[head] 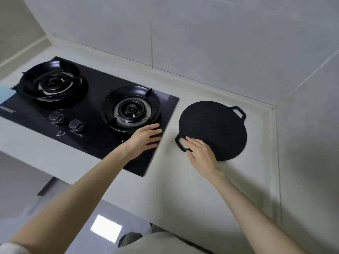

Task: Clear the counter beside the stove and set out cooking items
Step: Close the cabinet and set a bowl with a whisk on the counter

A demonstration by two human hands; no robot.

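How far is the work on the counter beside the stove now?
Looks done: one cooking item, the black griddle pan, lies on the counter beside the stove. In hand: the right hand rests on its near handle; the left hand hovers open over the stove's corner. Left: no other cooking items show yet.

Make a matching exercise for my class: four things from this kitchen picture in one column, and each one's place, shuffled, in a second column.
Things
1. griddle pan
2. left hand
3. right hand
4. knobs

Places
A. on the stove glass, in front of the burners
B. on the counter, right of the stove
C. touching the pan's near handle
D. over the stove's front right corner

Pairs: 1-B, 2-D, 3-C, 4-A
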